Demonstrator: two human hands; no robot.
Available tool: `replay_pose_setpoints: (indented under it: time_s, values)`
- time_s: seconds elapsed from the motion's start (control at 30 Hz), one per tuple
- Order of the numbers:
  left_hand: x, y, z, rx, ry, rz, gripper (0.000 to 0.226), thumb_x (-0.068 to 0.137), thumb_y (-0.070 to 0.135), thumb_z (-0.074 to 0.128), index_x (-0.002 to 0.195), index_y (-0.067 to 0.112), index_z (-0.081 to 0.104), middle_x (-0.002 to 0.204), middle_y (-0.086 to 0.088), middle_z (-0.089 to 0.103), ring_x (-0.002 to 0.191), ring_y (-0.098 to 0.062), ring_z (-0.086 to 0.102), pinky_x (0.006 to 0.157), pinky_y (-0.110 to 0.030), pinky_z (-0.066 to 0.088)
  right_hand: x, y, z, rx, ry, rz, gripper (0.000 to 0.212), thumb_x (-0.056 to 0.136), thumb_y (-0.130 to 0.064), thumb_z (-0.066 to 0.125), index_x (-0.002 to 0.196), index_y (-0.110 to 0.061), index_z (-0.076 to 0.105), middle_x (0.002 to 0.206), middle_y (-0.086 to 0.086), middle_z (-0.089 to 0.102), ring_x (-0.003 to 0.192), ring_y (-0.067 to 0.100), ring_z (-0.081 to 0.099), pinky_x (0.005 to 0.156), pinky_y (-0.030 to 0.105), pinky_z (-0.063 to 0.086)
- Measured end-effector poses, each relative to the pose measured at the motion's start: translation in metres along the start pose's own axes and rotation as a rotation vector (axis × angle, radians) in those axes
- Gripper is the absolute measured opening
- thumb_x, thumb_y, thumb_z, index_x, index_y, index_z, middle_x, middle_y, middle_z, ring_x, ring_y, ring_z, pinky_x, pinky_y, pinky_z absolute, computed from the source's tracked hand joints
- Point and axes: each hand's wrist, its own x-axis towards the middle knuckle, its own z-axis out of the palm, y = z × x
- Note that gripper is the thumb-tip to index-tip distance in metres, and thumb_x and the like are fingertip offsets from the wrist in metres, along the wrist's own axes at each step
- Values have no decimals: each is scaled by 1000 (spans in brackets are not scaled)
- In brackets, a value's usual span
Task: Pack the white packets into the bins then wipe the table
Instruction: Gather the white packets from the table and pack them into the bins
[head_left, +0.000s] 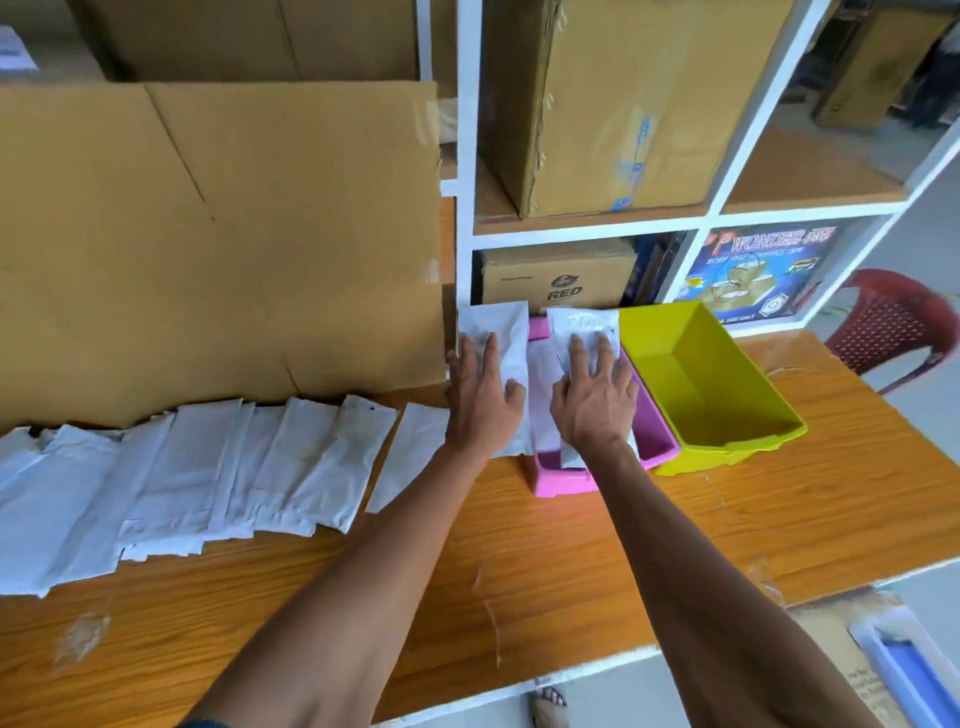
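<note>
Pressing two flat white plastic packets into the pink plastic bin (655, 435): left hand (483, 397) flat on left packet (498, 332), right hand (595, 397) flat on right packet (582, 322). Left packet overhangs the bin's left rim, may slide onto the wooden table (571, 545). More packets (208, 478) wait left; yellow-green bin (727, 395) empty.

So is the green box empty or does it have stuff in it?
Empty, as far as the picture shows. The green bin shows only its bare floor and walls, while the pink bin beside it already holds white packets.
</note>
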Motion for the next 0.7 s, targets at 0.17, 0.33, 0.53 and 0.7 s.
replay_pose_setpoints:
  time_s: [0.17, 0.33, 0.53, 0.7]
  values:
    - [28, 36, 46, 63, 1, -69, 75, 106, 39, 49, 169, 25, 12, 177, -11, -5, 162, -41, -3, 125, -63, 27, 41, 40, 14, 0, -91, -37, 67, 102, -41, 42, 164, -27, 22, 172, 13, 17, 138, 45, 37, 106, 54, 41]
    - [49, 66, 76, 147, -8, -134, 71, 107, 37, 49, 168, 22, 17, 176, -16, -3, 161, -44, 1, 125, -62, 29, 79, 65, 25, 29, -151, -103, 66, 102, -41, 43, 163, -28, 21, 171, 12, 17, 140, 44, 36, 106, 52, 40]
    - [62, 71, 107, 239, -44, -173, 67, 106, 37, 51, 166, 22, 24, 175, -18, -3, 161, -46, 1, 127, -61, 24, 104, 87, 37, 52, -186, -115, 68, 101, -41, 45, 164, -28, 21, 171, 12, 18, 141, 44, 36, 105, 51, 40]
    - [68, 67, 128, 357, -98, -200, 72, 107, 38, 51, 167, 16, 19, 174, -23, -5, 159, -51, -6, 129, -59, 10, 111, 96, 43, 46, -228, -126, 71, 102, -43, 44, 166, -27, 17, 173, 12, 15, 144, 43, 33, 110, 51, 37]
